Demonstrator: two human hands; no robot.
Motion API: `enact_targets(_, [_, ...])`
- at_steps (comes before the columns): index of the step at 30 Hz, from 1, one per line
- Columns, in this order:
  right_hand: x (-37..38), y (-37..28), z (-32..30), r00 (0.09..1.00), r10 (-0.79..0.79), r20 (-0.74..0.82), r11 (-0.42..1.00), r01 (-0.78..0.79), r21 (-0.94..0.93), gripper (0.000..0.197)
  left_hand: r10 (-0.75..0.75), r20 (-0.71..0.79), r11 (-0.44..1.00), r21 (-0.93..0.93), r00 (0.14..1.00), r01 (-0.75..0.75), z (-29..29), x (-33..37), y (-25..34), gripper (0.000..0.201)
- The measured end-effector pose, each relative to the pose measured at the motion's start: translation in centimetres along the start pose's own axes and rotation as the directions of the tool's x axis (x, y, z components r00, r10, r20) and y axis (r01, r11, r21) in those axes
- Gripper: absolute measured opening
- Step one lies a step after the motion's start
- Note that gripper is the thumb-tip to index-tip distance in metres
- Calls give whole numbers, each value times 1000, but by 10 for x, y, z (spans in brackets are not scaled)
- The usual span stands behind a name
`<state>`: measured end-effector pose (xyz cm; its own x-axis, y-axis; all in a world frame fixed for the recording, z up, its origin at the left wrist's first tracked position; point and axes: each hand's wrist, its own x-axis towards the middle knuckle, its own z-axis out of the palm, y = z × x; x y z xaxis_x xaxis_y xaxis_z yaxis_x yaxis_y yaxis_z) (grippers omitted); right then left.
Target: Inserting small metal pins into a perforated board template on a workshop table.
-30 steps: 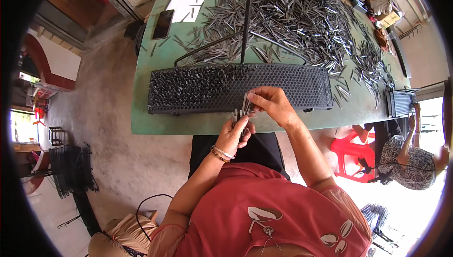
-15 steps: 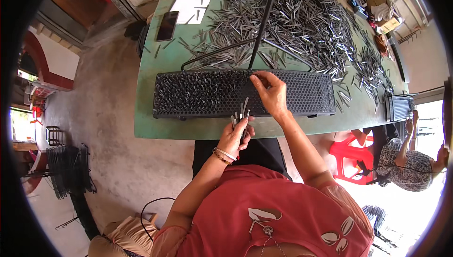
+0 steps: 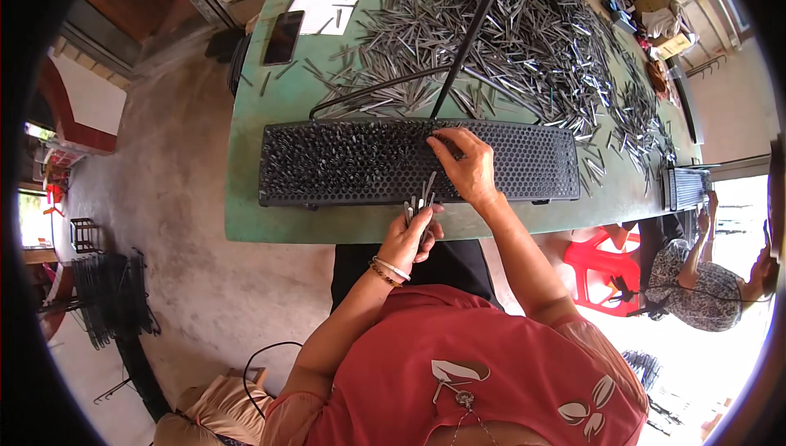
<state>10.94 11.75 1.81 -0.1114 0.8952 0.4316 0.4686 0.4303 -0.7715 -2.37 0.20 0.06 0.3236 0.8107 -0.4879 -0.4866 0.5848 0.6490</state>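
A long black perforated rack [image 3: 524, 163] lies along the near side of the green table, its left part packed with upright dark metal strips and its right part showing bare holes. Just in front of its near edge, my left hand [image 3: 411, 237] is closed round a small bunch of metal strips [image 3: 422, 200] whose ends stick up. Over the middle of the rack is my right hand [image 3: 468, 169], thumb and fingertips pinched together at the border of the filled part. Whatever sits between those fingertips is too small to make out.
A big heap of loose metal strips [image 3: 524, 36] covers the table's far side. A black bar [image 3: 471, 36] rises behind the rack. White paper [image 3: 329, 8] and a phone [image 3: 283, 38] lie at the far left. Another person [image 3: 696, 286] works at the right beside a red stool [image 3: 603, 270].
My right hand has shifted slightly down and left over the rack. The left hand keeps its bunch of strips nearly in place. The whole view has moved a little.
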Motion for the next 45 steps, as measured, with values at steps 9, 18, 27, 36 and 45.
enact_targets(9, [4, -4, -5, 994, 76, 79, 997, -76, 4, 16, -7, -19, 998, 57, 1000, 8, 0, 2, -2, 32])
enact_targets(18, [-5, -12, -28, 918, 295, 264, 923, -345, 171, 18, 79, 65, 996, -52, 995, -75, 8, -7, 9, 32])
enact_targets(27, [-22, -16, -35, 783, 369, 501, 670, -597, 440, 25, 123, 114, 986, 95, 986, -134, 10, -6, 7, 34])
enact_targets(36, [1, -11, 0, 975, 222, 8, 950, -218, 222, 23, -24, 23, 993, -111, 999, 26, -7, 3, -6, 32])
enact_targets(45, [4, 6, 18, 932, -363, 23, 916, 361, -173, 22, 19, -87, 999, -36, 996, -22, -5, -3, -1, 25])
